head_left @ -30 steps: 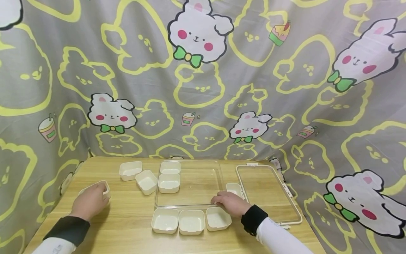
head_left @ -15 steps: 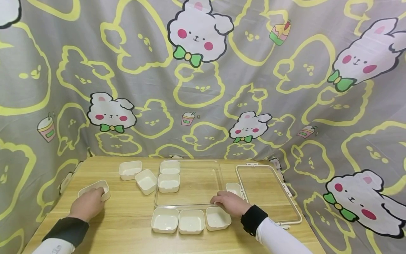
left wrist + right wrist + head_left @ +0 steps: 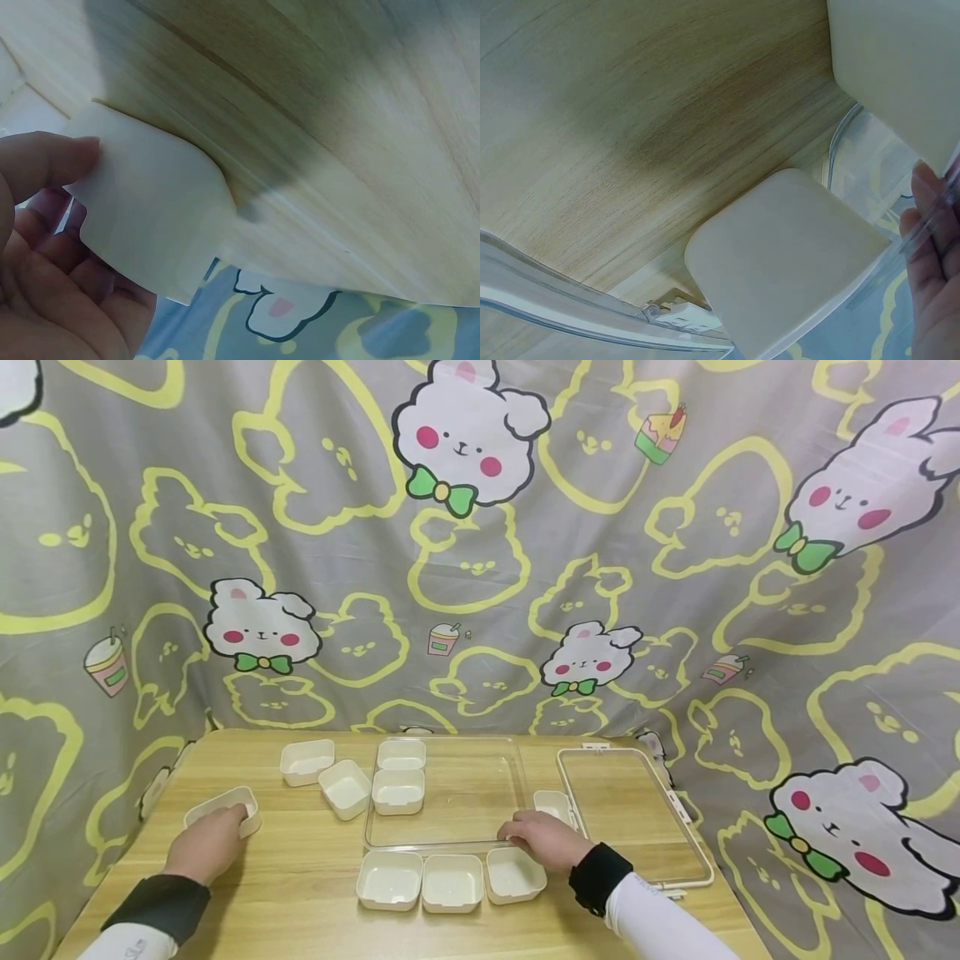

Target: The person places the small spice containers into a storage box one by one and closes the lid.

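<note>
At the table's left, my left hand [image 3: 204,845] grips a small cream-white box [image 3: 219,800], its fingers over the near rim. In the left wrist view the thumb presses the side of this box [image 3: 150,202] and the fingers lie at its open side. My right hand [image 3: 551,842] holds the front right corner of a large clear container [image 3: 435,845]. The right wrist view has its fingers [image 3: 930,217] behind the clear wall; the thumb is hidden. Two small boxes stand inside the container along its left side, one box [image 3: 398,795] in front of the other box [image 3: 402,755].
Three cream-white boxes [image 3: 452,885] line up before the container. Two more boxes [image 3: 346,789] stand to its left. Another box [image 3: 551,805] is between the container and a clear lid [image 3: 637,810] with white rim and clips. A patterned curtain [image 3: 480,643] surrounds the wooden table [image 3: 300,893].
My left hand has shifted slightly down and left on the box, which shows a little more of its inside. The right hand and the container stay put.
</note>
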`<action>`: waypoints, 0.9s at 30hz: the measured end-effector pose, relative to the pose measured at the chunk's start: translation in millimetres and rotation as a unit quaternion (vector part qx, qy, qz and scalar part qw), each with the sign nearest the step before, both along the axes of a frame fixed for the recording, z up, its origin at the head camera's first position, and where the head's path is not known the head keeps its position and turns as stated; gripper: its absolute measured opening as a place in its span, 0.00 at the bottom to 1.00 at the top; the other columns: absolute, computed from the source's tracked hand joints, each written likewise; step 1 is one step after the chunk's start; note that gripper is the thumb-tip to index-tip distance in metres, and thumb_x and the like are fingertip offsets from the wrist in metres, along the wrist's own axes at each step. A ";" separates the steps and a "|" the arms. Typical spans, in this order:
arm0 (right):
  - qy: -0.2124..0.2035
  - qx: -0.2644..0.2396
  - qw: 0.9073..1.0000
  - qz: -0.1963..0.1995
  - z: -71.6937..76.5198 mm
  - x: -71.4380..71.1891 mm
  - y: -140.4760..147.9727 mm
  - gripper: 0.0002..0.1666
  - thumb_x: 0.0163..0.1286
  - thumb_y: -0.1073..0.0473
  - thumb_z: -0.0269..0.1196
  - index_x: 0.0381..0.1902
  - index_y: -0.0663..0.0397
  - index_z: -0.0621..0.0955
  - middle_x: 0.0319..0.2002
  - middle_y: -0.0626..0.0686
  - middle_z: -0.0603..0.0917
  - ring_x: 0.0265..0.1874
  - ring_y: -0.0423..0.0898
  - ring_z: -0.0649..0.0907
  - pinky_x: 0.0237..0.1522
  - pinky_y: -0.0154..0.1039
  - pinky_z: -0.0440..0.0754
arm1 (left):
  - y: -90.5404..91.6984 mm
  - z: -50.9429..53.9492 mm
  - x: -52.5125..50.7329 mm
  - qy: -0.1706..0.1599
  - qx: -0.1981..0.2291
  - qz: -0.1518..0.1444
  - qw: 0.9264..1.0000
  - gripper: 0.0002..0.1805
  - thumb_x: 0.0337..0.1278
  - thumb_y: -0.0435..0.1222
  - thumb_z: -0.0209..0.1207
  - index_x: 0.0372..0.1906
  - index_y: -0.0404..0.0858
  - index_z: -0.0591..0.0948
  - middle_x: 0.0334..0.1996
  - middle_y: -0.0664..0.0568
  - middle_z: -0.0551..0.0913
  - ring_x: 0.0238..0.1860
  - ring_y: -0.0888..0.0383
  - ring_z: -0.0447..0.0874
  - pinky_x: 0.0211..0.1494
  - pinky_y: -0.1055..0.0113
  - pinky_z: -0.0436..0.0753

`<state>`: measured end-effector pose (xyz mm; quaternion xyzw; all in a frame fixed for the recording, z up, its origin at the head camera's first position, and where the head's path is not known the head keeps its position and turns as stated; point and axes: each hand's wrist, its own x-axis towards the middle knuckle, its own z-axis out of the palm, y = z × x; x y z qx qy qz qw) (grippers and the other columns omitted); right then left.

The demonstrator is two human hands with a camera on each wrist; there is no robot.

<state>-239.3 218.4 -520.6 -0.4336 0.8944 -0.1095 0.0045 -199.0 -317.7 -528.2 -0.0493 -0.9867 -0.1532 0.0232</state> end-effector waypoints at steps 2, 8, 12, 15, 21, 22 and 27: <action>0.000 0.000 1.000 0.001 0.4 0.1 0.1 0.10 0.72 0.63 0.61 0.47 0.47 0.85 0.35 0.41 0.79 0.37 0.37 0.79 0.43 0.33 0.79 | 0.2 0.2 0.2 0.003 -0.001 -0.001 1.000 0.09 0.57 0.22 0.57 0.43 0.26 0.78 0.32 0.36 0.83 0.34 0.37 0.84 0.35 0.39 0.81; 0.001 0.000 1.000 0.003 -0.1 -0.4 0.6 0.10 0.73 0.63 0.61 0.47 0.47 0.85 0.36 0.42 0.80 0.37 0.37 0.80 0.44 0.33 0.79 | -0.1 -0.5 0.2 0.002 -0.004 -0.005 1.000 0.09 0.61 0.21 0.52 0.45 0.26 0.78 0.36 0.33 0.83 0.37 0.34 0.84 0.38 0.38 0.81; 0.003 -0.001 1.000 0.003 -1.6 -1.5 1.0 0.10 0.73 0.63 0.61 0.47 0.46 0.85 0.35 0.41 0.79 0.37 0.37 0.79 0.43 0.33 0.79 | 0.7 -0.9 -0.1 0.006 -0.001 -0.009 1.000 0.10 0.62 0.21 0.51 0.45 0.25 0.78 0.36 0.33 0.83 0.38 0.34 0.84 0.40 0.39 0.81; 0.005 -0.001 1.000 0.006 -2.4 -2.0 1.2 0.10 0.73 0.63 0.61 0.47 0.46 0.85 0.35 0.41 0.79 0.36 0.37 0.79 0.42 0.33 0.79 | 1.9 -0.1 -0.3 0.013 0.003 -0.011 1.000 0.10 0.61 0.20 0.50 0.44 0.26 0.79 0.35 0.35 0.84 0.36 0.37 0.84 0.40 0.40 0.82; 0.005 -0.003 1.000 0.010 -1.8 -2.3 1.0 0.10 0.72 0.63 0.62 0.47 0.47 0.85 0.36 0.42 0.80 0.37 0.37 0.80 0.44 0.33 0.79 | 5.3 1.9 -0.6 0.024 0.006 -0.020 1.000 0.08 0.58 0.19 0.51 0.39 0.28 0.78 0.29 0.42 0.82 0.32 0.45 0.83 0.35 0.45 0.82; 0.004 -0.003 1.000 0.010 -1.6 -2.4 0.9 0.10 0.72 0.63 0.62 0.47 0.47 0.85 0.36 0.42 0.80 0.38 0.37 0.80 0.44 0.33 0.79 | 6.4 2.3 -0.6 0.028 0.006 -0.024 0.999 0.08 0.57 0.19 0.51 0.37 0.28 0.78 0.28 0.43 0.81 0.31 0.45 0.83 0.34 0.46 0.82; 0.002 0.000 1.000 0.006 -1.2 -1.8 0.3 0.09 0.72 0.63 0.62 0.47 0.47 0.85 0.36 0.42 0.81 0.38 0.38 0.80 0.44 0.33 0.79 | 13.3 4.6 -0.8 0.054 0.006 -0.036 0.998 0.08 0.53 0.18 0.51 0.35 0.30 0.77 0.25 0.47 0.80 0.28 0.48 0.82 0.33 0.48 0.82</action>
